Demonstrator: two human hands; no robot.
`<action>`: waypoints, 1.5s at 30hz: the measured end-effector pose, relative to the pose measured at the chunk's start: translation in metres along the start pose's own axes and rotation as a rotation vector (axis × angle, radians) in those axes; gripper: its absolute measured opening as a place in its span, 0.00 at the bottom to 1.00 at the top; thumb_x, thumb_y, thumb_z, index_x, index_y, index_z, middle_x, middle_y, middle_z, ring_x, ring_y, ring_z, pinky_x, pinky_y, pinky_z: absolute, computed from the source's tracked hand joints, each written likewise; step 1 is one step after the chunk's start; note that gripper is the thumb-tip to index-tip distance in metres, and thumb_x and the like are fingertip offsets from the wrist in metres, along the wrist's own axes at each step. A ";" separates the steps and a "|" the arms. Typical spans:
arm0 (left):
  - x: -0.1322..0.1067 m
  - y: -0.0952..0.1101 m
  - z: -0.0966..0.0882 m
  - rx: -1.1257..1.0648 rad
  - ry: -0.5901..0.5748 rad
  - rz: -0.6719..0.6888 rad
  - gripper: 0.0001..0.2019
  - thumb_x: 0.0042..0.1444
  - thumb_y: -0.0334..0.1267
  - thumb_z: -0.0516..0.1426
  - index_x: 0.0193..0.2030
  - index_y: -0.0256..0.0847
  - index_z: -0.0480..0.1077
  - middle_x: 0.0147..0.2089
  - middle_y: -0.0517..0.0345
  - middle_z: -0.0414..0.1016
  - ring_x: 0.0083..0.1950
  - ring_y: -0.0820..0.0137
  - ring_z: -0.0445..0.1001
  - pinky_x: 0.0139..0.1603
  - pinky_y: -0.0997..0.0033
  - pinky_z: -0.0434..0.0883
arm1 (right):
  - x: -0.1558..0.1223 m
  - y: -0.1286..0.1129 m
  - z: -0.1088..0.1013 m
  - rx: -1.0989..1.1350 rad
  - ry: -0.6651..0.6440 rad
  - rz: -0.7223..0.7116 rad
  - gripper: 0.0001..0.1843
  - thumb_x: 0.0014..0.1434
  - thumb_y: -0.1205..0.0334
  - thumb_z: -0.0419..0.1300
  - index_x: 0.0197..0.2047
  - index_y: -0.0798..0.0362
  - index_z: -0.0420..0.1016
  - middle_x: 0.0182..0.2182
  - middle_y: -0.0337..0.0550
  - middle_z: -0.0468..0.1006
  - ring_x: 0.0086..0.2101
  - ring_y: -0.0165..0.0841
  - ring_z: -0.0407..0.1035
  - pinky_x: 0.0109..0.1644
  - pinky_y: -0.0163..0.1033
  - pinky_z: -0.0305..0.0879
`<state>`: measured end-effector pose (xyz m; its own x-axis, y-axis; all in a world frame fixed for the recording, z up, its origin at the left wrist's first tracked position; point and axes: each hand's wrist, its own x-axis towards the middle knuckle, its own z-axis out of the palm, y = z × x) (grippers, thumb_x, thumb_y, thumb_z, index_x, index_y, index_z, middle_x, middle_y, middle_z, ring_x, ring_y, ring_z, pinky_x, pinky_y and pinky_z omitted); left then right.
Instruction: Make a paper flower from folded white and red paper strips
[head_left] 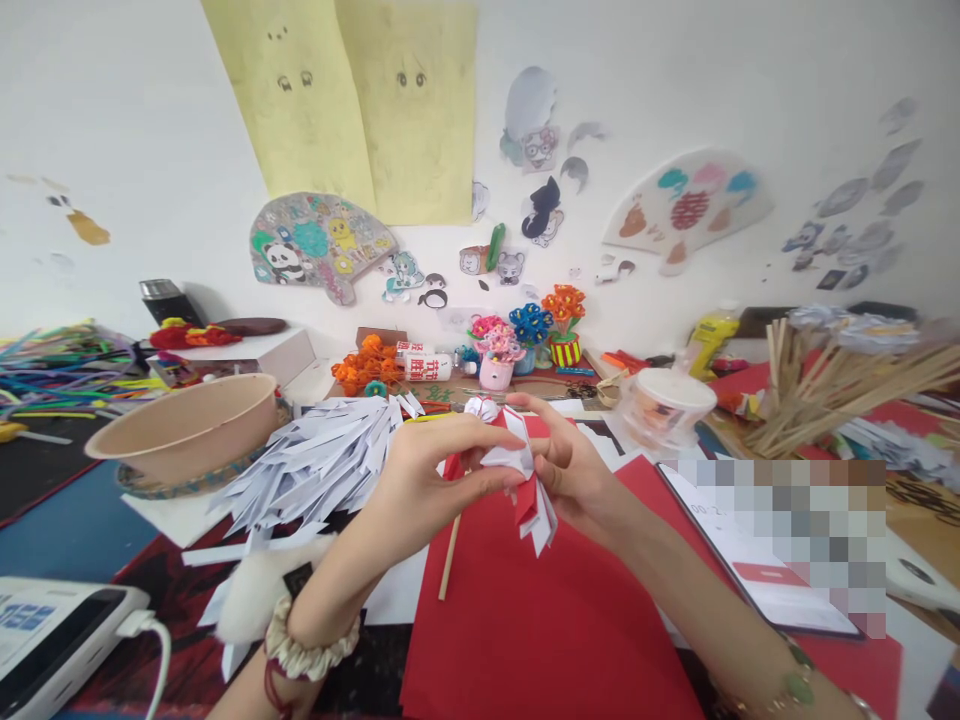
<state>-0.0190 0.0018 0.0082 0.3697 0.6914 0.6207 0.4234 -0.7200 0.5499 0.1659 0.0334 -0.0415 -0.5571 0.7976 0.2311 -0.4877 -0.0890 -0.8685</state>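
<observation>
- The left hand (427,465) is pinching the folded paper (538,525) with its grip, thumb and fingertips pressing in from the side.
- The right hand (581,475) is pinching the same paper from the other side, so both grips are closing on it.
- The folded paper is sitting up between the two hands, over the big red sheets. It is showing red and white sides, sharp creases and pointy tips that are hanging down.
- The red sheets (540,630) are lying flat and smooth on the counter (64,530).
- A thin, straight wooden stick (448,560) is poking out below the left hand; I cannot tell if the hand is touching it.
- Lots of white paper strips (315,465), thin and crisp, are lying in a messy heap to the left.
- A round, peach-coloured bowl (195,430) with a smooth rim is standing just beside the heap.
- A soft, fluffy white thing (247,595) is resting near the left wrist, where a crinkly cloth band (304,650) is hugging the arm.
- A flat phone (750,540) is lying to the right.
- Long, stiff wooden sticks (795,400) are fanning out behind it.
</observation>
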 end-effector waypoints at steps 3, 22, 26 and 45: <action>0.001 0.000 0.000 -0.013 0.007 0.005 0.08 0.55 0.39 0.65 0.39 0.39 0.79 0.28 0.60 0.76 0.28 0.73 0.68 0.31 0.74 0.65 | 0.000 -0.001 0.001 0.008 -0.003 -0.010 0.39 0.50 0.53 0.74 0.59 0.45 0.58 0.29 0.35 0.82 0.26 0.30 0.76 0.32 0.32 0.69; 0.001 -0.003 0.000 -0.014 0.011 0.088 0.06 0.54 0.35 0.65 0.39 0.40 0.77 0.32 0.59 0.79 0.30 0.74 0.73 0.32 0.75 0.68 | 0.000 -0.003 -0.001 -0.008 0.006 -0.055 0.38 0.52 0.59 0.73 0.60 0.45 0.57 0.35 0.39 0.84 0.30 0.30 0.77 0.32 0.30 0.68; 0.000 -0.003 0.000 -0.067 0.040 0.047 0.09 0.53 0.34 0.66 0.41 0.41 0.77 0.36 0.59 0.81 0.34 0.73 0.76 0.35 0.76 0.71 | 0.000 -0.003 -0.001 -0.041 0.000 -0.075 0.37 0.54 0.58 0.72 0.60 0.45 0.56 0.34 0.40 0.84 0.32 0.31 0.78 0.35 0.32 0.70; 0.002 0.005 0.015 -0.016 0.128 -0.270 0.09 0.51 0.28 0.59 0.40 0.42 0.73 0.35 0.62 0.78 0.31 0.73 0.69 0.34 0.73 0.66 | 0.000 0.004 0.003 -0.391 0.112 -0.393 0.29 0.58 0.63 0.69 0.56 0.43 0.58 0.38 0.39 0.84 0.40 0.35 0.79 0.43 0.39 0.75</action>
<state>-0.0042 0.0007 0.0040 0.1376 0.8456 0.5157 0.4789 -0.5126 0.7127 0.1621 0.0316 -0.0433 -0.2990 0.7863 0.5407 -0.3469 0.4383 -0.8292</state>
